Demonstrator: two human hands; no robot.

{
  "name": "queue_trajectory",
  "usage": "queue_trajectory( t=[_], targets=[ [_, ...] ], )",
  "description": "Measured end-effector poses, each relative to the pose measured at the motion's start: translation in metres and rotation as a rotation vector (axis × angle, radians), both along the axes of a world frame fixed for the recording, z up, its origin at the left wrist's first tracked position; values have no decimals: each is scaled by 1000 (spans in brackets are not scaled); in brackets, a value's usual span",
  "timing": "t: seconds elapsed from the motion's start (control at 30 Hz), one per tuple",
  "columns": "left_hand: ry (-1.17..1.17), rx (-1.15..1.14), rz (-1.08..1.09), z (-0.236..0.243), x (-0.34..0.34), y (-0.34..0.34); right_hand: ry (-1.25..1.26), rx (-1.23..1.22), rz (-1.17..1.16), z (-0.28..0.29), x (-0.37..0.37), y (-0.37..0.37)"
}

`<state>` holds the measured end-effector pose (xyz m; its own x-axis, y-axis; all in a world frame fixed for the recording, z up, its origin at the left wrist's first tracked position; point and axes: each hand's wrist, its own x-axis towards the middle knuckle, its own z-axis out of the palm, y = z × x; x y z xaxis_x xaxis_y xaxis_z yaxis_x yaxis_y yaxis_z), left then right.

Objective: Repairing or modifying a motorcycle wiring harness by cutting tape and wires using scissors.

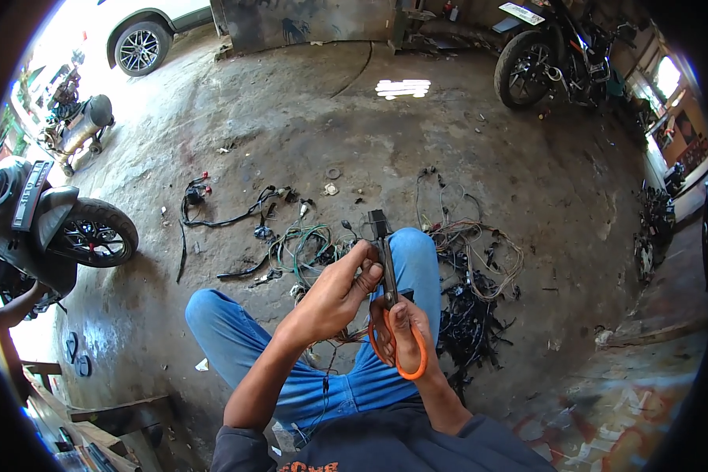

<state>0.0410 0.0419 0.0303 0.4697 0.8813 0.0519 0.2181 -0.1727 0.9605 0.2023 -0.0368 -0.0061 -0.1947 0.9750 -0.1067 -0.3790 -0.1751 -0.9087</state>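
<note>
My right hand [407, 329] is closed through the orange loops of a pair of scissors [419, 363], whose dark blades point away from me. My left hand [344, 289] pinches a dark strip that ends in a black block, which looks like a wiring connector [378, 223]. The blades lie right beside that strip and the left fingertips; whether they touch it I cannot tell. Both hands are above my bent legs in blue jeans [414, 256]. Loose green and dark wires [311, 240] lie on the floor beyond my left hand.
A black harness [236, 222] stretches across the floor to the left; a heap of black scraps [472, 322] and pale wires [515, 267] lie right. Motorcycles stand at left [94, 232] and back right [527, 67]. Sandals [79, 358] and a wooden bench [126, 409] are at left.
</note>
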Motion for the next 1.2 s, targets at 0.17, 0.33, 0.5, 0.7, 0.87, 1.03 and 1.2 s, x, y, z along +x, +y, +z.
queue_trajectory(
  t=[0.17, 0.33, 0.5, 0.7, 0.87, 1.03, 1.2],
  targets=[
    [-28, 34, 7, -2, 3, 1, -71, 2, 4, -2, 7, 2],
    [-10, 43, 1, 1, 2, 2, 16, -50, 58, 0, 11, 1],
    [114, 120, -112, -6, -4, 7, 69, -176, 100, 3, 20, 2],
    [34, -27, -49, -2, -5, 1, 83, -202, 145, 3, 18, 4],
    [-2, -114, 4, -2, -3, 0, -46, -104, 122, 5, 14, 5],
    [-47, -152, 25, 1, -1, -4, -190, -55, 42, 4, 10, 4],
    [-80, -160, 51, 2, 3, -5, -500, 166, -62, 0, 6, 7]
  ],
)
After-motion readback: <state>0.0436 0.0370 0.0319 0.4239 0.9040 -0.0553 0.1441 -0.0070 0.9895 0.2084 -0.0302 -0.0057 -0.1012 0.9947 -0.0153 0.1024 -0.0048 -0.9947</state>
